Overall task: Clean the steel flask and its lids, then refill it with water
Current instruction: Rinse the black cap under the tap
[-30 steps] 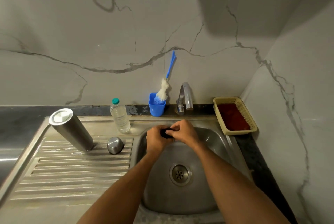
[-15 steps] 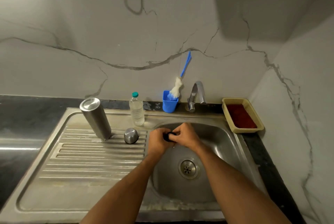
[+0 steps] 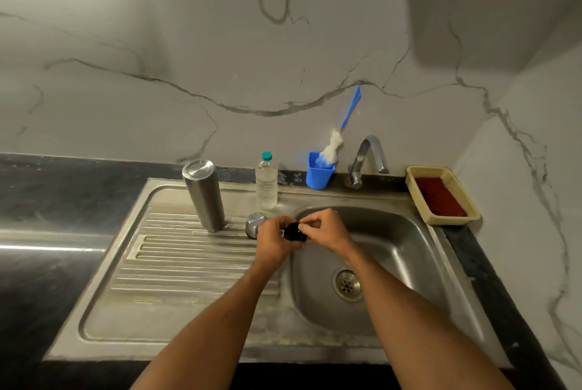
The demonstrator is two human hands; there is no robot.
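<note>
Frame centre: left hand [image 3: 273, 240] and right hand [image 3: 327, 230] meet over the sink [image 3: 419, 251] left rim, w/ a small black lid [image 3: 294, 232] between them. Both hands hold it: left fingers curled under and around it, right fingers pinching its top edge. Steel flask [image 3: 204, 195] stands upside down on the drainboard [image 3: 176, 267], upper left of the hands, well apart. Steel cap [image 3: 254, 223] lies just left of the left hand. Plastic bottle [image 3: 266, 181] stands behind the cap. Blue cup [image 3: 318, 171] w/ brush [image 3: 338, 134] sits left of the tap [image 3: 367, 155]. Beige basket [image 3: 442, 194] at right.
</note>
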